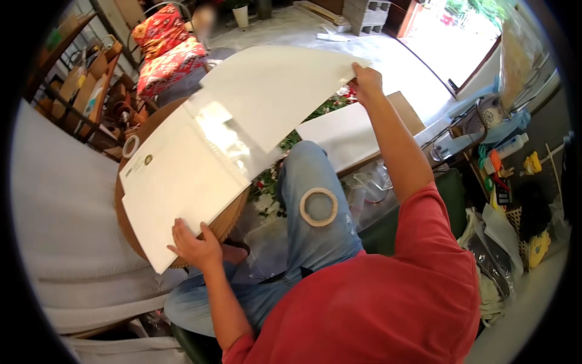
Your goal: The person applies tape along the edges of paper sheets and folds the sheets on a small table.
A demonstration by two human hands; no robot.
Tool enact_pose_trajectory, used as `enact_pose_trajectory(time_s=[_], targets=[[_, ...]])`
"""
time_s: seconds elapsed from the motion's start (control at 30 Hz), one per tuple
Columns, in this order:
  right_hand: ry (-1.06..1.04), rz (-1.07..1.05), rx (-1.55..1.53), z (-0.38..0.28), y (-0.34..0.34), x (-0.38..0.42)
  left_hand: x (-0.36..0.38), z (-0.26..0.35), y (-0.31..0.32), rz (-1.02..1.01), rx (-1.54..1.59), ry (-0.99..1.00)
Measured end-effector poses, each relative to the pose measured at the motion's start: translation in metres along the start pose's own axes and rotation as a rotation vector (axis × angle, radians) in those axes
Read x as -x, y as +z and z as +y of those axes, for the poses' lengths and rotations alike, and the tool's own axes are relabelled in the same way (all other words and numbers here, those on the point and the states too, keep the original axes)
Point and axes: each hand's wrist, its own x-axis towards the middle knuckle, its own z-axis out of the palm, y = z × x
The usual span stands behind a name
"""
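Observation:
My right hand (pixel 367 84) pinches the far corner of a large white sheet (pixel 279 85), which is raised and slants back toward the table. Shiny transparent plastic (pixel 221 136) spans between this sheet and a white stack of sheets (pixel 176 188) bearing a small round dark mark. That stack lies on a round wooden table (pixel 227 224), partly overhanging its near edge. On the stack's near edge rests my left hand (pixel 199 246), open, fingers spread, thumb apart. A roll of tape (pixel 318 207) lies on my jeans-covered thigh.
Another tape roll (pixel 131 146) sits at the table's left edge. Beyond my knee are a white panel (pixel 339 136) and red flowers with green leaves (pixel 267 188). A red patterned chair (pixel 163 48) stands behind; shelves (pixel 91 91) line the left, and cluttered items (pixel 503 182) the right.

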Motion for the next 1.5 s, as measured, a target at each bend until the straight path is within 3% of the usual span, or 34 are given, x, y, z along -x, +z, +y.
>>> enact_pose_trajectory(time_s=[0.23,0.3,0.37,0.5,0.7,1.03,1.1,1.13,1.2,1.23,1.27,1.33,1.5], targets=[[0.016,0.244,0.029,0.036,-0.155,-0.068,-0.003,-0.003,-0.001,-0.053,0.005,-0.021],[-0.023,0.189,0.147,0.067,-0.194,-0.076,-0.003,-0.002,-0.003,-0.071,0.009,-0.024],[0.062,0.283,0.152,0.099,-0.216,-0.068,-0.003,-0.003,-0.003,-0.082,0.017,-0.032],[-0.006,0.508,0.213,0.214,-0.287,-0.088,-0.006,-0.005,-0.004,-0.123,0.002,-0.043],[0.172,0.775,0.165,0.257,-0.297,-0.082,-0.006,-0.007,-0.005,-0.136,0.006,-0.061],[0.304,0.845,0.314,0.267,-0.308,-0.087,-0.005,-0.007,-0.007,-0.145,0.026,-0.048],[0.416,1.026,0.927,0.251,-0.28,-0.079,-0.004,-0.008,-0.008,-0.145,0.032,-0.045],[0.212,1.047,1.091,0.249,-0.265,-0.064,-0.004,-0.009,-0.007,-0.149,0.012,-0.044],[-0.166,0.588,1.376,0.265,-0.258,-0.059,-0.006,-0.009,-0.008,-0.154,-0.01,-0.04],[-0.215,0.319,1.592,0.268,-0.243,-0.057,-0.006,-0.007,-0.008,-0.14,-0.017,-0.029],[-0.155,0.136,1.581,0.271,-0.227,-0.054,-0.005,-0.005,-0.008,-0.126,-0.024,-0.019],[-0.007,0.032,1.566,0.266,-0.187,-0.043,-0.006,-0.003,-0.009,-0.134,-0.029,-0.018],[0.07,-0.164,1.574,0.291,-0.158,-0.028,-0.006,-0.006,-0.011,-0.152,-0.015,-0.025]])
